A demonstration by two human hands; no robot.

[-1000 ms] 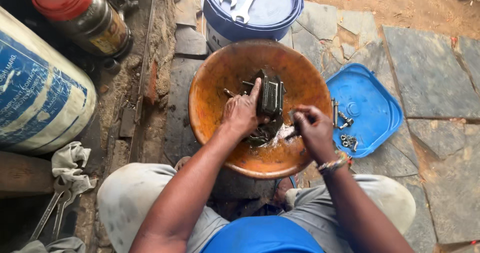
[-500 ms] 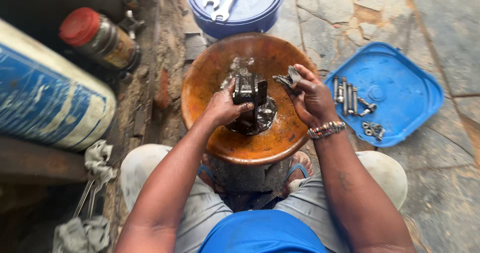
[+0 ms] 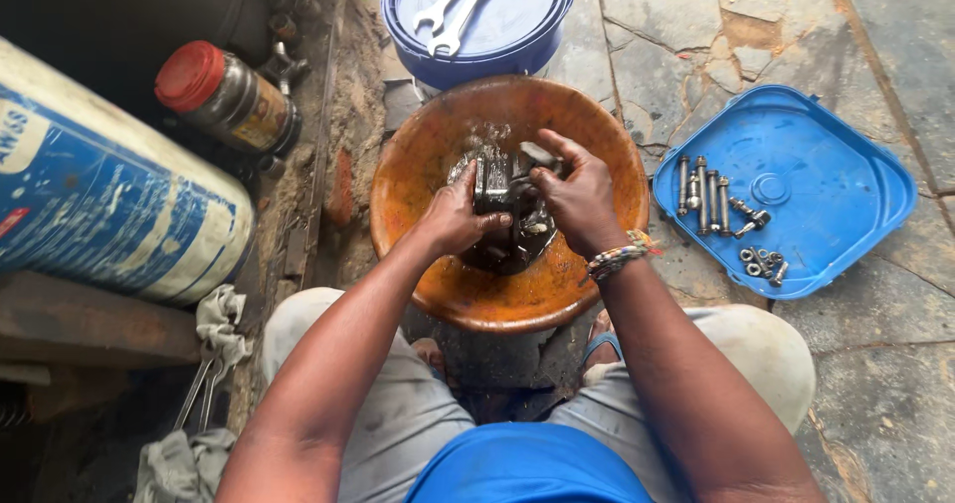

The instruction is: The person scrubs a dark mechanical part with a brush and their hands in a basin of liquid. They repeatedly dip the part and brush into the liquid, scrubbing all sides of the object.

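Both hands have drawn closer together over the bowl since the earlier frames, and the right hand, which was lifted to one side with a small tool, now presses against the metal part.

At far left lies a large blue and white drum point(image 3: 99, 204) on its side. Beside it lies a brown jar with a red cap point(image 3: 227, 93). Below the drum, a grey rag point(image 3: 221, 324) and thin metal tools point(image 3: 199, 394) lie on the ground.

In the middle, an orange-brown bowl point(image 3: 597, 145) sits between the person's knees. The left hand point(image 3: 453, 219) is closed around the lower left side of a dark metal engine part point(image 3: 497, 190), which stands in dark liquid at the bowl's centre. The right hand point(image 3: 577, 200), with a beaded bracelet point(image 3: 617, 259) on the wrist, is curled against the part's right side; whether it holds a tool cannot be told.

Behind the bowl stands a blue bucket point(image 3: 497, 50) with two wrenches point(image 3: 458, 5) on its lid.

At right, a blue lid point(image 3: 846, 195) lies on the stone floor point(image 3: 875, 344), carrying a row of bolts point(image 3: 701, 190) and some small nuts point(image 3: 764, 262).
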